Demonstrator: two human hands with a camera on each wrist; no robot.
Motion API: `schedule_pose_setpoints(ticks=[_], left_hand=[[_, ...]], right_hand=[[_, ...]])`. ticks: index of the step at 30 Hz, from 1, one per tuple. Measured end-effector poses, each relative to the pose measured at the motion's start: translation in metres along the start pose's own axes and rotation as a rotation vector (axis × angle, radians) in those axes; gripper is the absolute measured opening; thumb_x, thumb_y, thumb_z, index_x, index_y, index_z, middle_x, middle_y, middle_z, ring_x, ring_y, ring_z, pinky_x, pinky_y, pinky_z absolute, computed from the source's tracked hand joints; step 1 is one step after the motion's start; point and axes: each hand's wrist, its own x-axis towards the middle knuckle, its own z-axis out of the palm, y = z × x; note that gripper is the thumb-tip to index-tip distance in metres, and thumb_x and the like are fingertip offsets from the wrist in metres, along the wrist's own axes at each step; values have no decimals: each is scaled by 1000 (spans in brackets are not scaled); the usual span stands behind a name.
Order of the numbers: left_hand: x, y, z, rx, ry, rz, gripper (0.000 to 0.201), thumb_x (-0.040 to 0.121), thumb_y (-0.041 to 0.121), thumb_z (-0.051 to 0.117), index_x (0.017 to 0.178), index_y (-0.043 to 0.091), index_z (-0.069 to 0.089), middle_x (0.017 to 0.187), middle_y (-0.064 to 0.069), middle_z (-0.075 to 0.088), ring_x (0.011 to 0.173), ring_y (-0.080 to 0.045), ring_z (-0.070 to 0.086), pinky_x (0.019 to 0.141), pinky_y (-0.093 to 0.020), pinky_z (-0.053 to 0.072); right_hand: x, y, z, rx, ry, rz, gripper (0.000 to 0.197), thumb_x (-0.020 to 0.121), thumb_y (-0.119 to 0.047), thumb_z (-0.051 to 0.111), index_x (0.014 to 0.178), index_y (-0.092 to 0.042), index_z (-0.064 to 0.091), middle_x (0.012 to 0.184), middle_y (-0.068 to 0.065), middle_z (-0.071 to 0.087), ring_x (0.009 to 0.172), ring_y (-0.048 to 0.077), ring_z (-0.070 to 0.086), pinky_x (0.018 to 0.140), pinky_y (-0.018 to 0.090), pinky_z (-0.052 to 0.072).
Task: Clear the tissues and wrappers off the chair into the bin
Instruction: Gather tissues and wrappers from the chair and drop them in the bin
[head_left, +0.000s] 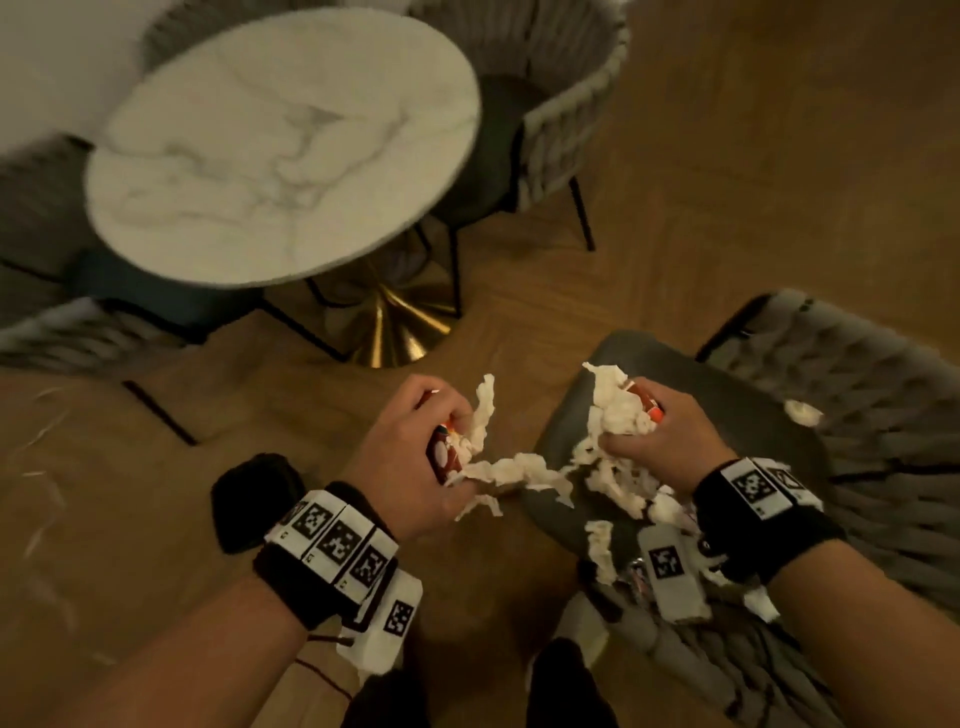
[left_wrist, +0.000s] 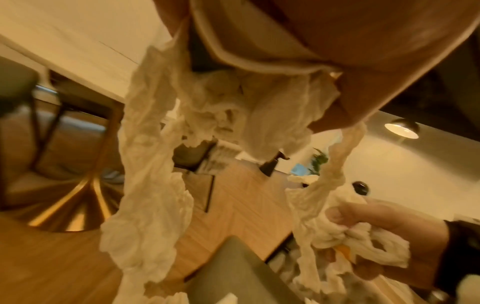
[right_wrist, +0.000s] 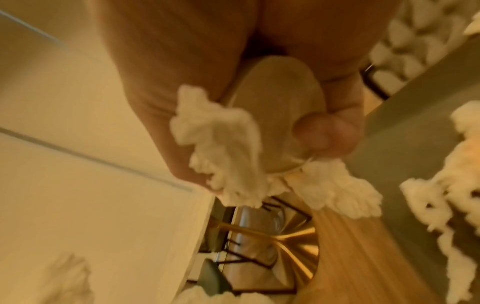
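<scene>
My left hand (head_left: 410, 452) grips a red can (head_left: 444, 460) together with crumpled white tissue paper (head_left: 514, 470). A twisted strand of that tissue stretches across to my right hand (head_left: 670, 441), which grips another red-orange can (head_left: 647, 402) and a wad of tissue (head_left: 618, 413). Both hands hover over the front edge of a dark chair seat (head_left: 727, 410). In the left wrist view the tissue (left_wrist: 150, 164) hangs in long torn strips below the can's base (left_wrist: 259, 37). The right wrist view shows fingers curled round the can's base (right_wrist: 278, 115) and tissue (right_wrist: 223, 144).
A round marble table (head_left: 285, 140) on a gold cone base (head_left: 395, 322) stands ahead, with woven grey chairs (head_left: 566, 104) around it. More tissue scraps and wrappers (head_left: 602, 545) lie on the near chair. A scrap (head_left: 802, 413) sits on its backrest. Paper shreds (head_left: 47, 431) litter the wooden floor at left.
</scene>
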Motion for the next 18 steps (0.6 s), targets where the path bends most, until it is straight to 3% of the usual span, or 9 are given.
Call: schedule_pose_setpoints(ticks=[4,6,8,10,11,13,15,18], left_hand=[[-64,-110,-50,-19,105,-176,50,52,23,82,82,35,45,106,9,44,91,-6,53,75,-17,46],[-92,-171,-65,-12,128,-232,51,53,23,82,83,36,44,106,9,45,90,-7,52,75,-14,43],[-120,-230,-77,-18,125,-306,48,54,22,79,85,34,45,106,9,44,90,-9,49,75,-14,41],[-142,-287,-85,-61,116,-372,47,54,23,75,85,36,43,106,9,41,91,-11,49,76,-23,47],[-150,-315,-88,-85,114,-404,47,54,26,74,85,38,41,106,10,41,90,-12,50,76,-29,51],[-157,-371,-92,-111,113,-474,45,54,36,71,85,41,40,106,9,43,88,-15,54,75,-36,55],[-155,-421,-93,-135,130,-520,43,53,45,68,88,38,44,104,5,49,83,-18,57,71,-38,56],[-141,-491,-85,-161,202,-550,44,56,37,74,91,29,49,103,0,51,80,-19,57,68,-32,53]], right_hand=[[5,-62,102,-1,-68,-31,40,64,-7,84,91,-28,61,78,-12,64,64,-5,59,56,3,44],[8,-81,157,7,-112,-7,39,64,-6,83,88,-29,62,81,-9,67,65,-7,61,57,3,45],[9,-96,215,-9,-155,48,44,63,-9,85,99,-24,64,87,-4,69,78,3,64,70,16,50],[12,-107,269,-14,-185,118,49,63,-8,85,103,-21,62,88,-4,68,83,13,64,81,31,50],[15,-109,295,-22,-217,132,48,63,-6,85,102,-21,60,88,-5,67,84,15,64,82,33,49],[25,-112,341,-19,-273,168,52,64,-5,84,107,-20,60,89,-3,67,85,16,63,75,30,47],[39,-109,382,-10,-311,213,51,65,-6,84,107,-22,58,88,-6,66,81,8,61,66,21,44],[61,-90,428,-20,-344,267,48,65,-3,83,102,-22,59,84,-11,65,77,3,59,62,17,41]])
